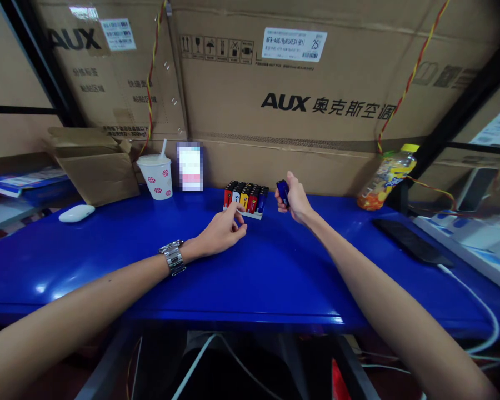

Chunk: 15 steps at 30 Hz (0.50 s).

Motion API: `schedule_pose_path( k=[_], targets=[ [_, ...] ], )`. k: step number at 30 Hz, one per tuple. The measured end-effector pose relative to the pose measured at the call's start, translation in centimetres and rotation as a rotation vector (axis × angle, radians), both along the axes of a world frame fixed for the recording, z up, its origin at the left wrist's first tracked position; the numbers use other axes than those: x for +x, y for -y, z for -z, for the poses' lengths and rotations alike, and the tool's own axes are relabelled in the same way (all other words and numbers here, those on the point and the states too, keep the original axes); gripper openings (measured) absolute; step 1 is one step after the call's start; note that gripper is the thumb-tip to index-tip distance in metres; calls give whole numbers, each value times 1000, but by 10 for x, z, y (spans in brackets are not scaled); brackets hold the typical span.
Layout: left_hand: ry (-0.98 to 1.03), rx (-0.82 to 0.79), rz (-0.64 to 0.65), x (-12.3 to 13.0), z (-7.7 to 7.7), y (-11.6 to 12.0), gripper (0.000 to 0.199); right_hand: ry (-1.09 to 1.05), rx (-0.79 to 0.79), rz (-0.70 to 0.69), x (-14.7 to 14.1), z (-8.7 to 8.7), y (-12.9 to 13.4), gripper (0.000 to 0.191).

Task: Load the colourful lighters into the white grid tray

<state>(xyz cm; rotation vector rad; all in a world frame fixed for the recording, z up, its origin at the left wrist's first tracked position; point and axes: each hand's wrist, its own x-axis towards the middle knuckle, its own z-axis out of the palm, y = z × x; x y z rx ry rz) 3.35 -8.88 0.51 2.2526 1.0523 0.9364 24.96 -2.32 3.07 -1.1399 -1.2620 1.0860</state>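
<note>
A tray of lighters [245,200] stands upright on the blue table, with red, white, yellow and dark blue ones in its front row. In front of its left part lies my left hand [225,229], fingers loosely bent and apart, holding nothing; the index fingertip is at the tray's front edge. Right of the tray, my right hand [296,201] is wrapped around a dark blue lighter [283,194], its thumb pointing up near the lighter's top. A metal watch [173,258] is on my left wrist.
Behind the blue table [266,283] stand large cardboard boxes [316,72]. At the left are a paper cup [155,176] with a straw, a lit phone [190,168], a small open carton [95,166] and a white case [77,213]. A drink bottle [385,180] and a cabled black phone [410,241] are right.
</note>
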Motion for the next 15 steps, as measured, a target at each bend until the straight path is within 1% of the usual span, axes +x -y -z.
schedule_pose_path(
  k=[3,5,7,10,13,15],
  targets=[
    [-9,13,8,-1,2,-1,26,114,121,-160,3,2,1,48],
    [-15,26,9,-1,3,-2,26,210,203,-239,4,2,2,43],
    [-17,31,9,-2,4,-3,26,267,243,-264,5,1,2,41],
    [-12,27,12,-2,6,-4,26,293,262,-267,5,0,2,42],
    [-9,32,18,-2,7,-5,26,342,310,-291,4,-1,4,37],
    [-12,38,15,-2,8,-5,27,405,315,-318,2,-2,7,34]
  ],
)
